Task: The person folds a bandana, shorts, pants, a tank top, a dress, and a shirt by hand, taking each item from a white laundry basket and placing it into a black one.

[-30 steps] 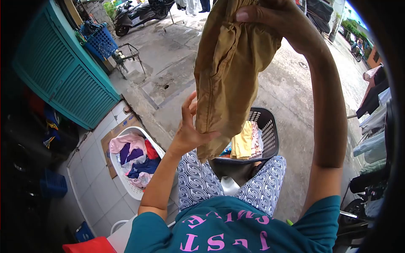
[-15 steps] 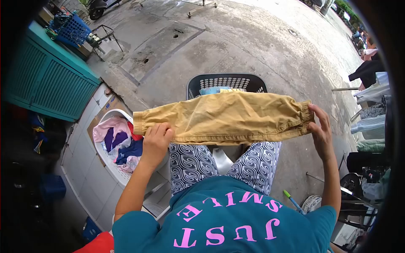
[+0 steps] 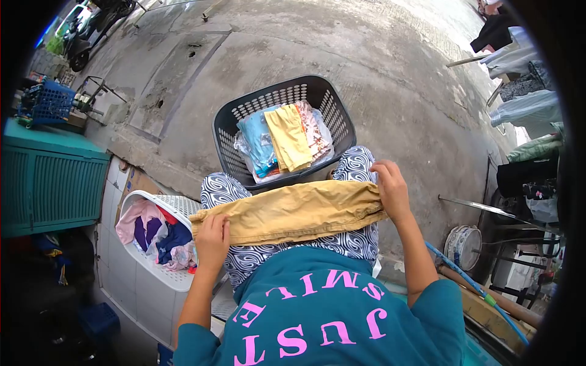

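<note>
A pair of yellow trousers (image 3: 296,213), folded lengthwise into a long strip, lies across the patterned trouser legs of my lap. At its left end, my left hand (image 3: 212,244) is closed on the fabric near the elastic cuff. My right hand (image 3: 392,192) grips the opposite end, its fingertips partly hidden by the cloth. Just beyond my knees stands a dark grey laundry basket (image 3: 221,146). Inside it are a folded yellow garment (image 3: 289,138), blue folded cloth (image 3: 255,139) and a red-and-white patterned piece (image 3: 314,134).
At my left, a white basket (image 3: 183,206) holds loose pink, purple and navy clothes. Beyond it is a teal louvred cabinet (image 3: 61,183). Garments hang on a rack (image 3: 525,110) at the right. A blue pole (image 3: 467,280) leans beside a white bucket (image 3: 464,247).
The trousers have come down onto my lap, both hands still on their ends. My view has turned, so the dark basket with its folded clothes now shows fully.
</note>
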The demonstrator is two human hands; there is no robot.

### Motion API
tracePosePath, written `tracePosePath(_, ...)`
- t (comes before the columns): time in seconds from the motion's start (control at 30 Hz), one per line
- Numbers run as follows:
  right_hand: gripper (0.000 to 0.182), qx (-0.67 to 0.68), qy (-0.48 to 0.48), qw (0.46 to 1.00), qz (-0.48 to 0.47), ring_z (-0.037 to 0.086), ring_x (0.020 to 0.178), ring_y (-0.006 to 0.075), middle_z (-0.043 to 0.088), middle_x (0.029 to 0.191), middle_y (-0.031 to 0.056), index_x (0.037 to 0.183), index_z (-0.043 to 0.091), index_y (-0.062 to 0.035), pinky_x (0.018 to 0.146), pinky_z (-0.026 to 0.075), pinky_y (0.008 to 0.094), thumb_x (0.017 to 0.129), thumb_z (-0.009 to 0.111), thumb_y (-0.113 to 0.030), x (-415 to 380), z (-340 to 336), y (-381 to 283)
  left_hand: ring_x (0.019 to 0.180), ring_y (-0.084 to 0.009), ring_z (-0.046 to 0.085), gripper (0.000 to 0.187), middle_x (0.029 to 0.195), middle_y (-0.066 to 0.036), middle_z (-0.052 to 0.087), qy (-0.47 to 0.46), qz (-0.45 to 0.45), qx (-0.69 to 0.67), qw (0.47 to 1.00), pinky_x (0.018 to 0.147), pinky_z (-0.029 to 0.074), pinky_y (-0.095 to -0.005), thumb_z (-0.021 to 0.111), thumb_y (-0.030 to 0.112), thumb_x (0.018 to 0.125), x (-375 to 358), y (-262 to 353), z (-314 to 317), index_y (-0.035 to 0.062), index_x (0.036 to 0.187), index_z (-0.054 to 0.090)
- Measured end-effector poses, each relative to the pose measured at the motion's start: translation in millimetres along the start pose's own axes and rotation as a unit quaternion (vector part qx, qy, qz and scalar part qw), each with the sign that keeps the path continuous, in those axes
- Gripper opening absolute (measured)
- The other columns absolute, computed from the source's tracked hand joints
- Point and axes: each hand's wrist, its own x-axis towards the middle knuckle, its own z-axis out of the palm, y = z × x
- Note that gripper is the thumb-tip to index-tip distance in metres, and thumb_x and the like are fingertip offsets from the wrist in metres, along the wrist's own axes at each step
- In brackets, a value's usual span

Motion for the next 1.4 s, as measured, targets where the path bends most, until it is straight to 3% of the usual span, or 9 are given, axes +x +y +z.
tracePosePath(0.27,0.014,0.209,-0.475,0.851,-0.086,0.059,0.077,0.0232,0.061,0.082,0.0102,0.089,0.061,-0.0025,0.069,0.046,0.0303,0.078,0.057,-0.01,70.8,118.7,-4.0,0.108,-0.03,0.042,0.032,0.115,-0.015,0.042,0.158,0.002,0.137,0.978,0.089,0.032,-0.0419,0.061,0.008,0.074,-12.2,-15.3,18.2,0.0051,0.103,0.048)
tracePosePath(0.5,0.021,0.47,-0.556,0.683,0.059,0.053,0.076,0.0084,0.061,0.079,0.0017,0.087,0.063,-0.0035,0.072,0.042,0.0229,0.075,0.067,-0.021,39.6,115.2,-15.5,0.101,-0.0288,0.044,0.024,0.104,-0.014,0.044,0.163,0.003,0.152,0.975,0.086,0.035,-0.039,0.06,0.003,0.075,-32.2,-39.4,36.8,0.0064,0.097,0.052)
tracePosePath(0.63,0.027,0.401,-0.475,0.775,-0.116,0.045,0.093,0.019,0.06,0.094,0.005,0.096,0.063,-0.008,0.085,0.035,0.0311,0.086,0.052,-0.03,19.6,110.7,-16.0,0.097,-0.029,0.046,0.023,0.1,-0.014,0.047,0.166,-0.001,0.048,0.985,0.086,0.035,-0.0392,0.06,0.004,0.075,-24.5,-37.4,32.7,0.0049,0.097,0.052)
tracePosePath(0.77,0.047,0.227,-0.485,0.839,-0.091,0.047,0.091,0.022,0.058,0.089,0.0088,0.095,0.063,-0.0091,0.085,0.031,0.0344,0.092,0.029,-0.041,17.4,110.6,-14.7,0.099,-0.0298,0.046,0.022,0.101,-0.013,0.047,0.161,0.007,0.035,0.986,0.086,0.036,-0.0394,0.058,0.003,0.076,-24.5,-38.1,34.9,0.0038,0.097,0.052)
tracePosePath(1.03,0.043,0.166,-0.282,0.938,-0.111,0.047,0.084,0.0201,0.055,0.079,0.0075,0.088,0.061,-0.0108,0.082,0.029,0.0338,0.092,0.029,-0.04,51.3,121.0,29.2,0.113,-0.031,0.04,0.037,0.119,-0.016,0.042,0.109,-0.023,0.073,0.991,0.096,0.03,-0.039,0.053,0.005,0.08,-25.0,-31.2,34.5,0.0028,0.116,0.046)
tracePosePath(1.13,0.034,0.285,-0.242,0.927,0.01,0.05,0.083,0.0184,0.055,0.079,0.0069,0.089,0.056,-0.0098,0.078,0.033,0.0322,0.09,0.039,-0.039,56.9,129.0,34.2,0.12,-0.0291,0.035,0.05,0.131,-0.015,0.036,0.103,-0.021,0.095,0.99,0.094,0.028,-0.0388,0.055,0.006,0.078,-18.9,-28.2,32.8,0.0063,0.126,0.04)
tracePosePath(1.2,0.029,0.36,-0.369,0.835,0.195,0.052,0.082,0.0159,0.057,0.085,0.0063,0.091,0.053,-0.0079,0.072,0.037,0.0295,0.084,0.05,-0.036,59.8,128.1,32.5,0.123,-0.0298,0.032,0.053,0.134,-0.016,0.032,0.089,-0.015,0.097,0.991,0.096,0.027,-0.0393,0.055,0.006,0.078,-16.5,-31.7,31.7,0.006,0.128,0.038)
tracePosePath(1.33,0.032,0.449,-0.328,0.819,0.143,0.05,0.096,0.0122,0.057,0.099,0.0031,0.105,0.053,-0.0064,0.081,0.038,0.0291,0.081,0.057,-0.028,54.7,96.7,22.5,0.125,-0.033,0.028,0.06,0.137,-0.018,0.026,0.096,-0.031,0.042,0.994,0.101,0.022,-0.0412,0.057,0.008,0.076,-16.7,-32.8,17.4,0.0053,0.131,0.033)
tracePosePath(1.4,0.039,0.33,-0.281,0.897,0.087,0.049,0.104,0.0206,0.057,0.107,0.0083,0.11,0.052,-0.0079,0.087,0.037,0.0324,0.08,0.058,-0.032,43.9,64.1,22.3,0.126,-0.0322,0.027,0.067,0.138,-0.018,0.024,0.118,-0.06,-0.006,0.991,0.103,0.02,-0.0399,0.06,0.009,0.074,-17.8,-45.4,15.8,0.0043,0.133,0.029)
